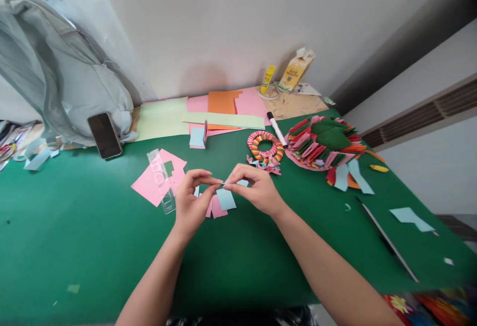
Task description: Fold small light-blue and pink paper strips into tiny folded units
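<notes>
My left hand [193,198] and my right hand [255,187] meet above the middle of the table, each closed in a pinch. Between the fingertips is a small piece of paper [223,183], seen nearly edge-on and mostly hidden. Just below lie a light blue paper square [226,200] and pink paper pieces [218,207]; more blue paper is partly covered by my fingers. Left of my left hand, a clear plastic stencil ruler [160,177] rests across a pink sheet [148,187]. A ring of folded paper [253,142] sits beyond my right hand.
A large folded-paper piece [328,139], a marker [276,129] and a long thin blade-like tool [387,239] are to the right. At the back stand a glue stick [267,79] and a carton [297,70]. A phone [105,136] leans against a grey backpack [70,75] at left.
</notes>
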Demonstrator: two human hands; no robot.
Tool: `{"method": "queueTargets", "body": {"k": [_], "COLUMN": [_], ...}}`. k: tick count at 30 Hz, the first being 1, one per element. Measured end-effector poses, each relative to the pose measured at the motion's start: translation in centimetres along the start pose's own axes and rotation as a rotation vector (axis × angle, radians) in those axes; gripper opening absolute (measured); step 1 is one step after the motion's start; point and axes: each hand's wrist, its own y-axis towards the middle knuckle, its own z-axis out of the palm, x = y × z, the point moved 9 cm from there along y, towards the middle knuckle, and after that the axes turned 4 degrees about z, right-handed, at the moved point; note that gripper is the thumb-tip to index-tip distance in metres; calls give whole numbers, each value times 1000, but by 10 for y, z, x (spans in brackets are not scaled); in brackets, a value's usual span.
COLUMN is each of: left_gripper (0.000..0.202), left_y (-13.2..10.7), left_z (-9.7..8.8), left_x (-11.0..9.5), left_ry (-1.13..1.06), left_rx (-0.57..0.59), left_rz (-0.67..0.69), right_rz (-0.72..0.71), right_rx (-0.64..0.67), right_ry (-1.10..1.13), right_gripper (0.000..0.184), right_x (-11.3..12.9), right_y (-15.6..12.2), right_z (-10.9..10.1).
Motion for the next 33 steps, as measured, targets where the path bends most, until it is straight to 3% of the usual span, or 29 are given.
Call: {"method": "queueTargets", "body": {"k": [12, 22, 28, 33], "left_gripper": [27, 36, 38, 38], "left_y": [1, -4, -7, -7], "left_z": [0, 4, 9, 10], "left_x": [11, 28, 32, 29], "left_ry": [-84, -298, -357, -345], "left_rx": [-32, -75, -85, -61], "left_rz": [-131, -327, -403, -378], "right_rz": [-92, -280, -274, -262], "right_rx": [-10, -18, 10, -15], "right_ry": [-150, -460, -542, -481], "right_gripper": [19, 26, 33, 30], "right_x": [13, 22, 19, 24], "right_y": [1, -6, -6, -8], "right_z": [3, 10, 15, 14]}}
